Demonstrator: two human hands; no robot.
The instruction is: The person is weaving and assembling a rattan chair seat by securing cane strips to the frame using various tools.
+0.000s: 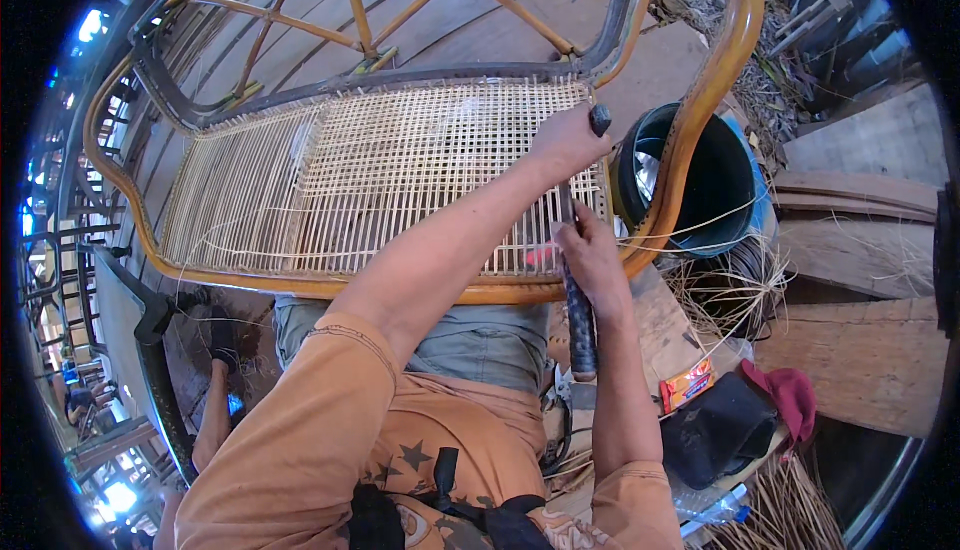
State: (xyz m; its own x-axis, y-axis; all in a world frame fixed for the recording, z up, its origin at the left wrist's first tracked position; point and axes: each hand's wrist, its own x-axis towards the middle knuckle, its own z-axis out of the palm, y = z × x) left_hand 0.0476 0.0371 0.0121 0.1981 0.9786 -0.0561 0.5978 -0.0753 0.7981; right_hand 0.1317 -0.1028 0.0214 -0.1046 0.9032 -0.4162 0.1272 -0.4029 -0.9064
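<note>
A long rattan frame (470, 294) lies across my lap, filled with a pale open cane weave (420, 140). At the panel's right end, my left hand (572, 146) is closed around a dark tool with a rounded butt (600, 118) showing past the fist. Just below it, my right hand (598, 262) wraps around a long tool with a black, textured handle (581, 335) whose lower end sticks out toward me. A narrow dark shaft shows between the two hands; which tool it belongs to I cannot tell. Both hands are over the weave's right border.
A dark bucket (735, 185) stands beyond the frame's curved right arm. Loose cane strands (735, 285) tangle beside it. Nearer lie an orange packet (688, 385), a black bag (722, 425) and a maroon cloth (782, 398). Planks (860, 350) lie at the right.
</note>
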